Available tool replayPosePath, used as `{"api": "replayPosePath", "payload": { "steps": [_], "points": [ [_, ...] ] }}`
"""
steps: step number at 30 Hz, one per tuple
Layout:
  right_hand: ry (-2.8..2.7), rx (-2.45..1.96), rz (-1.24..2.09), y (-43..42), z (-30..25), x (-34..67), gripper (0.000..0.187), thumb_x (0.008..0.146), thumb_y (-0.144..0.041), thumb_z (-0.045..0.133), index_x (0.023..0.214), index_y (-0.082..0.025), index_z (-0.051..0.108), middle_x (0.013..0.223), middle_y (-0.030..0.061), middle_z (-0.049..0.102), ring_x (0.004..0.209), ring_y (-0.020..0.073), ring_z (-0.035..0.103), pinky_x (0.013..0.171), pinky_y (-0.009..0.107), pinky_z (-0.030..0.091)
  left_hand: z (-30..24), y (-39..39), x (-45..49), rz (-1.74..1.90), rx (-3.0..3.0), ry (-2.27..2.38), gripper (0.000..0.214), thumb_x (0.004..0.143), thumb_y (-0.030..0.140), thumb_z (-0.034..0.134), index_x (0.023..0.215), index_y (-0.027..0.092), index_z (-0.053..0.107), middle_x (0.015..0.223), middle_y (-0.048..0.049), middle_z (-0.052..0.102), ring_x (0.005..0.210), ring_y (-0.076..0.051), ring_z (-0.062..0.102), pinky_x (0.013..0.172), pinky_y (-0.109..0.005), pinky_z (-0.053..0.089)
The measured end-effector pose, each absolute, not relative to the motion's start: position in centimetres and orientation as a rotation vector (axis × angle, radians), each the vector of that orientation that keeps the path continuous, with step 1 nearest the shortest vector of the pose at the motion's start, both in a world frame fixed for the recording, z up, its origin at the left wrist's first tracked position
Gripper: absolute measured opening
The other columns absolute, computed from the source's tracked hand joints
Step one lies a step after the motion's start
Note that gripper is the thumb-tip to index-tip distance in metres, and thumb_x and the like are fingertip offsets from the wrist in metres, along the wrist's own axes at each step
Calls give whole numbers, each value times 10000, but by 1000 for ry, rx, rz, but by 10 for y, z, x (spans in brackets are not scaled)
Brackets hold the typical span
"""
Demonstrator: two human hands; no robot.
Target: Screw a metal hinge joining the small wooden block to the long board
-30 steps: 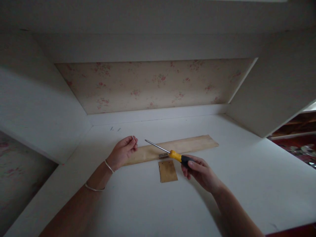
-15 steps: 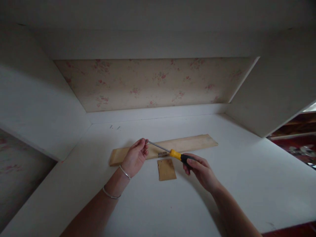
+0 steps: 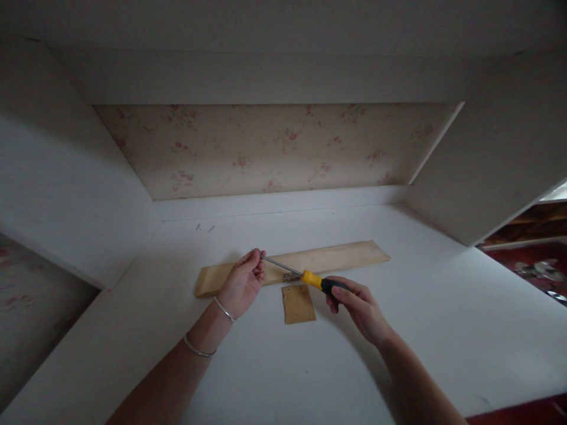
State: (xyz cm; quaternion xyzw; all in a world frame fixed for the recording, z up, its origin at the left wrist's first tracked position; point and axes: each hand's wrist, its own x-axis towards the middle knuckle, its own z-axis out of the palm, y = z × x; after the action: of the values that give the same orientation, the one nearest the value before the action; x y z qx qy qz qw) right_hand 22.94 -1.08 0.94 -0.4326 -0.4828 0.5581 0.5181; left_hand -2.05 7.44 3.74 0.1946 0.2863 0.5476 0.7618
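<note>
In my right hand point(image 3: 357, 304) is a screwdriver point(image 3: 312, 279) with a yellow and black handle, its shaft pointing up and left. My left hand point(image 3: 245, 277), with two bracelets on the wrist and forearm, pinches at the screwdriver's tip; whatever tiny thing is between the fingertips is too small to make out. Below the shaft lies a long pale wooden board point(image 3: 332, 257), partly behind my left hand. A small metal hinge point(image 3: 290, 277) sits at the board's near edge. Just in front of it rests a small square brown piece point(image 3: 299, 305) with two holes near its top edge.
The board lies on a white surface point(image 3: 425, 307) enclosed by a left side panel point(image 3: 80, 171), a right side panel point(image 3: 491, 171) and a panel overhead. Floral wallpaper point(image 3: 266, 147) shows through the back opening. Red patterned fabric point(image 3: 531, 265) is beyond the right edge.
The screwdriver handle and my right hand have shifted very slightly left. My left hand keeps its pinch at the tip. The view has moved slightly.
</note>
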Motion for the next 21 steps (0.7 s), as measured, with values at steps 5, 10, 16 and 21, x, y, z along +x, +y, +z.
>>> {"api": "replayPosePath", "payload": {
  "steps": [5,10,16,21],
  "points": [
    [-1182,-1044,1297,-11,6,231,284,854,-352,569,1046,-153,636,731,39,621,641,141,524,601,296,409,36,76,-21,1196,411,609,126,725,137,726,810,132,632,808,9,614,609,-48,525,517,-172,425],
    [-1183,-1037,1296,-11,6,231,277,856,-346,567,1040,-153,641,728,38,616,640,141,518,597,294,405,35,77,-22,1192,405,591,143,712,143,738,805,133,629,777,19,601,603,-48,516,522,-177,421],
    [-1177,-1050,1304,-10,7,230,284,849,-362,574,1028,-154,645,705,31,610,630,138,508,590,290,397,32,77,-23,1165,446,601,178,697,161,756,823,138,633,773,27,592,596,-44,502,521,-177,417],
    [-1217,-1088,1267,-11,5,231,293,851,-366,575,1051,-162,640,719,27,607,643,137,507,615,298,395,30,79,-24,1191,508,671,208,672,168,776,828,128,644,783,21,590,594,-39,497,518,-172,413]
  ]
}}
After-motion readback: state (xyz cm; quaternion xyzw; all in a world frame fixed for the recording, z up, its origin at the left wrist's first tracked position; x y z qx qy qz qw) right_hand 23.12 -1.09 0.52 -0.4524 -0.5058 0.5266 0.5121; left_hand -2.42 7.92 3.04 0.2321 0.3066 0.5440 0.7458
